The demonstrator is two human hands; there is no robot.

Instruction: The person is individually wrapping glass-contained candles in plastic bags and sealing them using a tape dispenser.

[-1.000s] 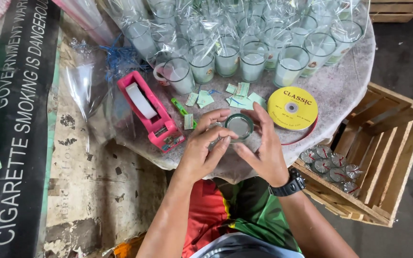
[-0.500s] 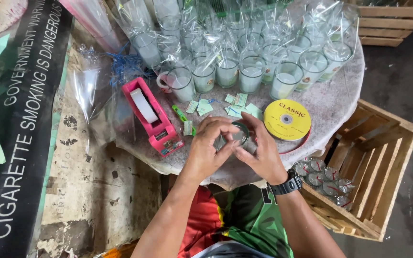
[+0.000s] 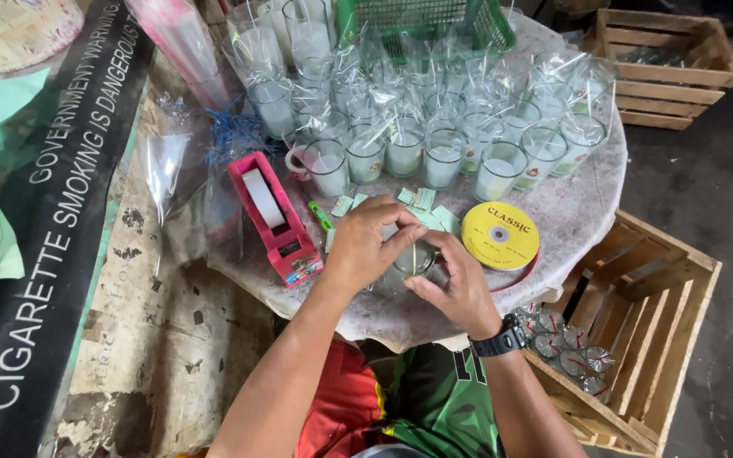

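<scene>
1. On the round table (image 3: 579,203): rows of wrapped glasses (image 3: 443,127) at the back, with a basket (image 3: 422,21) behind them.
2. In front of the glasses: tape dispenser (image 3: 275,216) to the left, ribbon spool (image 3: 500,235) to the right, paper labels (image 3: 422,199) between.
3. At the near edge, between dispenser and spool: left hand (image 3: 365,246) and right hand (image 3: 460,284) around one glass (image 3: 411,259).
4. Right of the table, lower: wooden crate (image 3: 663,314) with wrapped glasses in it.
5. Left of the table: banner (image 3: 44,212) lying flat.

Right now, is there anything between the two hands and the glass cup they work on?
Nothing visible. The left hand and the right hand both already touch the glass cup at the near edge of the table. The pink tape dispenser and the yellow ribbon spool lie off to either side.
</scene>
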